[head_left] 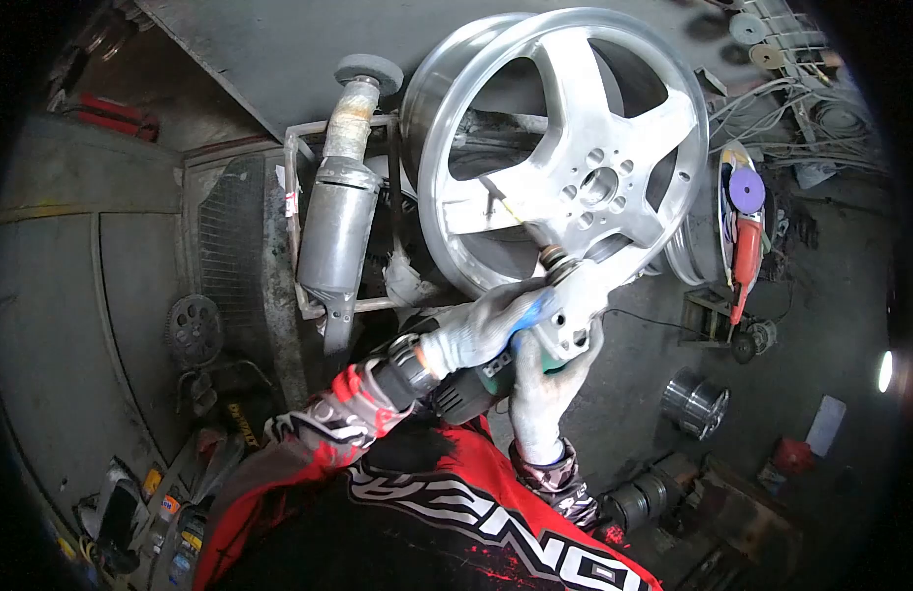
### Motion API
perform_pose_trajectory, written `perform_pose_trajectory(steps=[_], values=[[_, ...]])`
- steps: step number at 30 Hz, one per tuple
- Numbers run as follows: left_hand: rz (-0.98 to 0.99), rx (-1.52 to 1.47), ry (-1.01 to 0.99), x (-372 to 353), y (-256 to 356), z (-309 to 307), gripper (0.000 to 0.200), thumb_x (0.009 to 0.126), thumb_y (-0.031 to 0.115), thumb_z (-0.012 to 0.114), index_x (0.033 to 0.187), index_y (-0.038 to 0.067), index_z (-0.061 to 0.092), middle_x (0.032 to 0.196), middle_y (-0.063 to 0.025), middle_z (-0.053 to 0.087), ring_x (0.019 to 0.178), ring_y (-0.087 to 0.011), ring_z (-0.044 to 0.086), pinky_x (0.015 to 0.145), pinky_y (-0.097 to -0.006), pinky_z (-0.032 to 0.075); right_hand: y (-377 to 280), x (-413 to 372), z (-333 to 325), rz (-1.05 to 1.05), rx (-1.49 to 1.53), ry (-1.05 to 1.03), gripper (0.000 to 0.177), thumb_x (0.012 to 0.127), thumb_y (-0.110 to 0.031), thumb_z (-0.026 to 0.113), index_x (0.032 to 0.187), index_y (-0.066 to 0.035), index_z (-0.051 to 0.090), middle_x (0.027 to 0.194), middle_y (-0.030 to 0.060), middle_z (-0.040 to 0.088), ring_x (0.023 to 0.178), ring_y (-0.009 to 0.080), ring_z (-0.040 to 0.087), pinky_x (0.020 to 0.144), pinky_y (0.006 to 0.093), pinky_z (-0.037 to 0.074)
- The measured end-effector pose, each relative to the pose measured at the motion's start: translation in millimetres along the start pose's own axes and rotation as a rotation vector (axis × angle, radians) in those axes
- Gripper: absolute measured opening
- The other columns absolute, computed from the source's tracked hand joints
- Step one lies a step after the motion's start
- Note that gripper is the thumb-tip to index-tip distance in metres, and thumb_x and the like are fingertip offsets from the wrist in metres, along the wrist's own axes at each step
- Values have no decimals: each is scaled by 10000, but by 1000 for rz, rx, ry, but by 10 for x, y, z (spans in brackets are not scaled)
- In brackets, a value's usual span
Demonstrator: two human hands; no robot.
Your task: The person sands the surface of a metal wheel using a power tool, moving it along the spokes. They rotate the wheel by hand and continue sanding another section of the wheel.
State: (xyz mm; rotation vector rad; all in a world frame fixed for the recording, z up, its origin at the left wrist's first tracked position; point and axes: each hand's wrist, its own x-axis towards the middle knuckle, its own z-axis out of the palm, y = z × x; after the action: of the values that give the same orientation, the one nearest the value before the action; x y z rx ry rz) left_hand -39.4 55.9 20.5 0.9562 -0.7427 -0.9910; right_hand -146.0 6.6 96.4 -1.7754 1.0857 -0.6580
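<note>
A large silver alloy wheel [580, 94] leans at the top centre. My left hand [481, 330], in a pale glove with blue patches, is closed round the front of a green power tool [481, 382]. My right hand [550, 394], in a whitish glove, grips the same tool from the right, fingers bent. The tool's metal collar [558, 261] carries a thin shaft [516, 215] whose tip lies over the wheel's left spoke; whether it touches is unclear. The tool's dark vented rear lies beneath my left wrist.
A grey cylindrical machine with a round disc [338, 231] stands left of the wheel on a metal frame [293, 197]. An orange-red grinder with a purple pad [746, 246] hangs at the right. Another rim [695, 404] lies on the floor. Cables [841, 118] crowd the upper right.
</note>
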Motion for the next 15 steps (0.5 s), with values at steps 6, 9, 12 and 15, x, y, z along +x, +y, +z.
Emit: perform_pose_trajectory(steps=[6,9,12,15], values=[[-54,-75,-111,434,52,27,484,1071,300,390,1418,-33,444,1363,-185,555,1277,-254,536,1098,-358,400,149,212,-42,11,131,90,810,862,-82,754,1482,16,243,1360,183,461,1228,233,492,1045,378,409],[9,-41,-80,358,-45,7,528,1067,344,400,1422,-46,437,1352,-170,568,1271,-237,536,1096,-348,396,116,164,24,44,162,96,889,812,-75,795,1482,41,223,1369,206,445,1247,245,474,1068,383,381],[37,-12,-55,166,-150,-38,586,1055,406,413,1426,-48,431,1349,-165,570,1259,-203,530,1105,-337,381,103,55,65,32,101,68,915,787,-71,803,1483,41,221,1363,210,440,1249,258,467,1079,397,371],[-151,-185,-12,-13,-96,-81,567,1060,388,410,1430,-41,428,1381,-160,545,1279,-213,517,1111,-347,377,121,-67,96,26,71,23,930,762,-77,811,1480,36,231,1356,202,441,1245,256,470,1078,398,372]])
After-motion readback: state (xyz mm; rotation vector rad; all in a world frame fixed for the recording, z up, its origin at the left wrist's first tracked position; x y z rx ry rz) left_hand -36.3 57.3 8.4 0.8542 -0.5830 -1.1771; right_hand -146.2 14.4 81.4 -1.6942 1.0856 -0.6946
